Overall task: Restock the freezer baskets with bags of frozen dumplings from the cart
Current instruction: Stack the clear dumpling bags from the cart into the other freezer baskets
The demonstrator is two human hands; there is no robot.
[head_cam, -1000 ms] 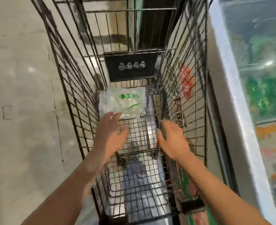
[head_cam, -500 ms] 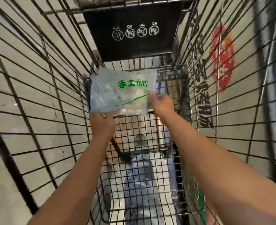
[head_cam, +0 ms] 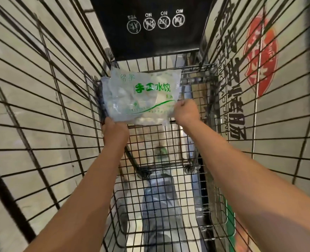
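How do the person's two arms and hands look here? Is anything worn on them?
Both forearms are bare from the bottom edge of the picture to the wrists; no sleeve shows. The left hand and the right hand wear no gloves. No watch, bracelet or ring is visible on them. The fingers are mostly hidden, so a ring there cannot be ruled out.

Both forearms stretched forward; left hand (head_cam: 115, 130) and right hand (head_cam: 186, 110) curled, each gripping something.
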